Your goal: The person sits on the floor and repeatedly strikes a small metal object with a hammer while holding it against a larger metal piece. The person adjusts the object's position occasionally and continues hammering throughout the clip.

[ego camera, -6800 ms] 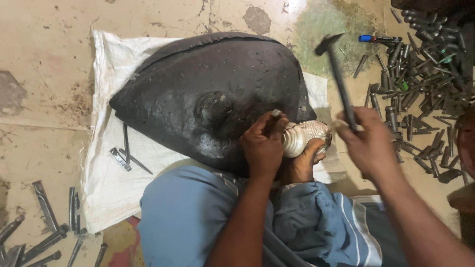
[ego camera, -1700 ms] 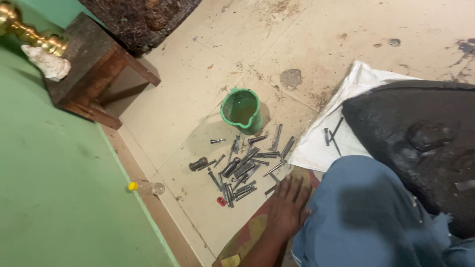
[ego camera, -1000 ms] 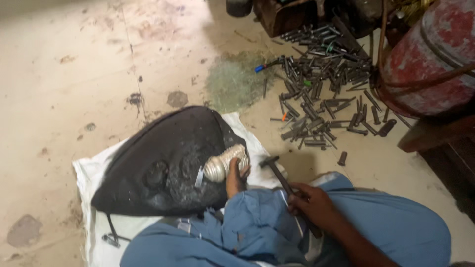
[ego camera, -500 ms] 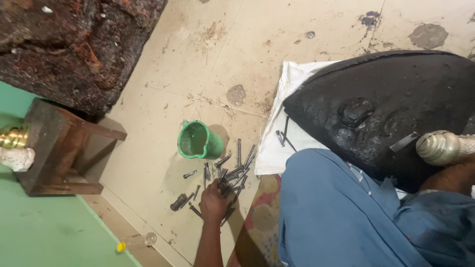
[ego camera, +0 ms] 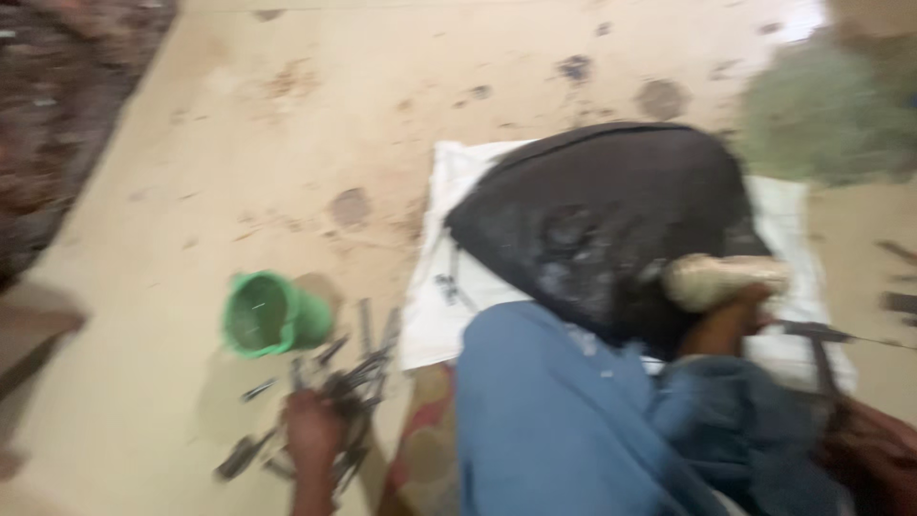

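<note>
The picture is motion-blurred. My left hand reaches down onto a pile of dark metal punches on the floor beside a green cup; its grip is too blurred to read. My right hand sits at the lower right corner, closed on the handle of a hammer. A big black domed block lies on a white cloth. A pale rounded piece rests against the block, with a bare limb pressed under it. My blue-clad legs fill the bottom.
The floor is stained beige concrete. A dark rough mass stands at the far left and a greenish patch at the top right. A few more metal tools lie at the right edge.
The view has swung right, so the black block now sits near the middle. My left hand stays at the tool pile by the green cup. The hammer and my right hand have come into view.
</note>
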